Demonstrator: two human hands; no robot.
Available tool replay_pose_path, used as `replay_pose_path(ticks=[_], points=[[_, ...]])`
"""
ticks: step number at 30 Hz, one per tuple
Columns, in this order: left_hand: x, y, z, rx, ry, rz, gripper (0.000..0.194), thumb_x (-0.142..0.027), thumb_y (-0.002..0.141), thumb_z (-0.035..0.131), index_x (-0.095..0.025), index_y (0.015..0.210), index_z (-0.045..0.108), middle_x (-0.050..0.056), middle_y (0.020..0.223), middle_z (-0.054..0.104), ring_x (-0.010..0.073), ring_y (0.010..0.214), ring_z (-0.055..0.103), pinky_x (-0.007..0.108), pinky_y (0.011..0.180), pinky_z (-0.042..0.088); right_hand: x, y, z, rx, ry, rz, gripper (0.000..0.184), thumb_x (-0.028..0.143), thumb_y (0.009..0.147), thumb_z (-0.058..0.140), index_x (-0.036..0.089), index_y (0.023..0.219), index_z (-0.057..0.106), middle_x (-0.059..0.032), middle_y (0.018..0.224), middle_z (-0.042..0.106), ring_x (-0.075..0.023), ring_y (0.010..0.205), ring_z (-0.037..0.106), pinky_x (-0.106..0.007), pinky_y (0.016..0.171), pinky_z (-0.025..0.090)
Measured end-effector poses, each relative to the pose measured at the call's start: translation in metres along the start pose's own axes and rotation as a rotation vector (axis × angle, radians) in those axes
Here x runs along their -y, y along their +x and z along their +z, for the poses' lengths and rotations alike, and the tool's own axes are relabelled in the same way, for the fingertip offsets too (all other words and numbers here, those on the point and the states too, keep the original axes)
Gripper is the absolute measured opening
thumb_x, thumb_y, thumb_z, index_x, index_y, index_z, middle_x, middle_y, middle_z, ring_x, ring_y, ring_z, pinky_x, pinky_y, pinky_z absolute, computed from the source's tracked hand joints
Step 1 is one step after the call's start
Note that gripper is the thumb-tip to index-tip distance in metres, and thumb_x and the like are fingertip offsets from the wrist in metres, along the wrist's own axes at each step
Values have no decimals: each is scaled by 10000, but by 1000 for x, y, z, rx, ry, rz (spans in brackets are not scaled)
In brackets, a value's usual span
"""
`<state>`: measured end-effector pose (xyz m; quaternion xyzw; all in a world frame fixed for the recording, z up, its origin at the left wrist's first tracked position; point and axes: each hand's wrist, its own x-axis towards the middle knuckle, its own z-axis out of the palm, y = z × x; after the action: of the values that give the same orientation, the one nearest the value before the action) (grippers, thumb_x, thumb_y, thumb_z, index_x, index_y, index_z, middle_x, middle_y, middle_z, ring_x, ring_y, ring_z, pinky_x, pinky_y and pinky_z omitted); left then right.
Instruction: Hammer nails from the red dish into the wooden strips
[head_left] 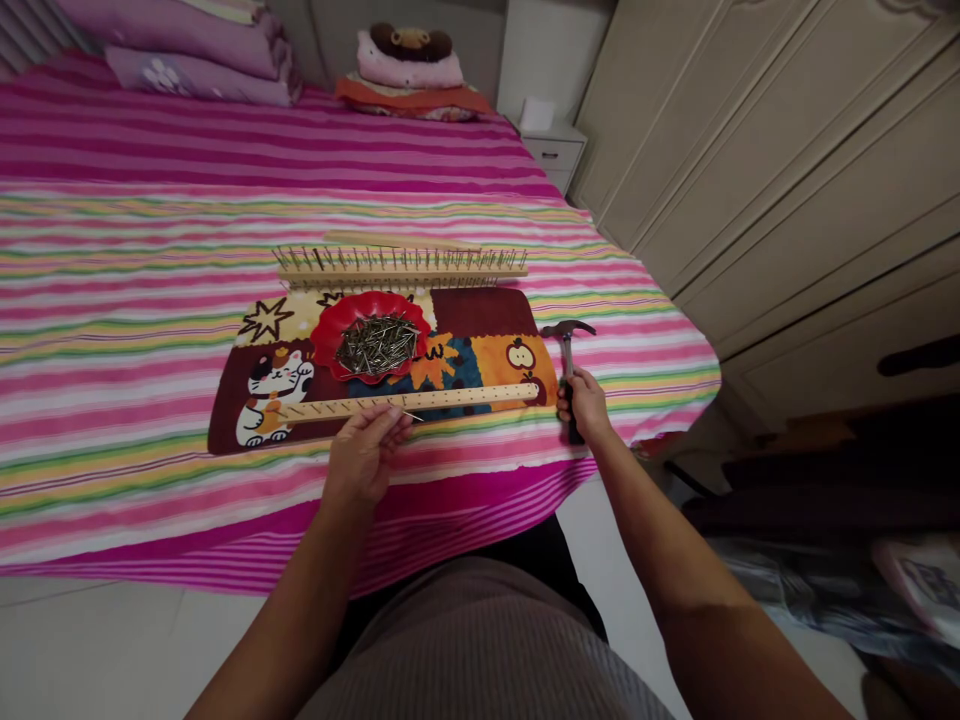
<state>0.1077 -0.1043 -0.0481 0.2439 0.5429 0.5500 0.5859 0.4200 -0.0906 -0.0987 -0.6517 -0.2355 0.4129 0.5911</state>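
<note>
My left hand [369,445] pinches a thin nail [413,416] at the near edge of a wooden strip [457,399]. Holes run along the strip, and several nails stand in its left part. In my right hand [586,405] is a claw hammer [568,350], gripped by its dark handle with the head pointing away from me, right of the strip's end. Beyond the strip sits a red scalloped bowl [324,345] heaped with loose nails [379,345]. The strip and bowl rest on a patterned mat [487,315] with a cat picture.
Behind the bowl lie wooden strips [405,271] bristling with upright nails, points of injury to a reaching hand. A striped cloth [112,370] covers the bed. Folded bedding [202,75] and a cushion stack [411,75] are at the back; a wardrobe [787,130] stands right.
</note>
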Motion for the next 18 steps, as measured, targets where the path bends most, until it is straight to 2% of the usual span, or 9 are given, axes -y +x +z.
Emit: replay_pose_path(ticks=[5,7,12,18], points=[[0,1,4,-88,313,296,214,-308,622,709,-176,769,626,-29,664,633,101,645,578,241,672,480,2,-1,2,-11,-5,2,152,303,714,547,247,843,490,103,483,455,-58,316,366,-142,269,225],[2,4,6,-77,378,325,210,-336,648,687,-177,773,630,-26,658,628,110,652,577,245,672,477,2,-2,2,-14,-5,2,153,301,711,546,246,843,490,103,481,456,-57,314,366,-142,268,226],[17,10,10,-67,352,316,232,-369,676,657,-171,792,625,-27,639,611,106,614,570,238,631,474,2,-2,1,-14,-1,-6,166,315,709,558,244,843,489,106,487,456,-54,318,369,-138,275,231],[35,11,15,-94,323,415,247,-393,697,638,-172,808,636,-51,577,549,80,539,499,205,540,413,0,-1,1,-12,8,0,175,327,709,556,242,840,477,112,481,450,-50,315,360,-131,279,223]])
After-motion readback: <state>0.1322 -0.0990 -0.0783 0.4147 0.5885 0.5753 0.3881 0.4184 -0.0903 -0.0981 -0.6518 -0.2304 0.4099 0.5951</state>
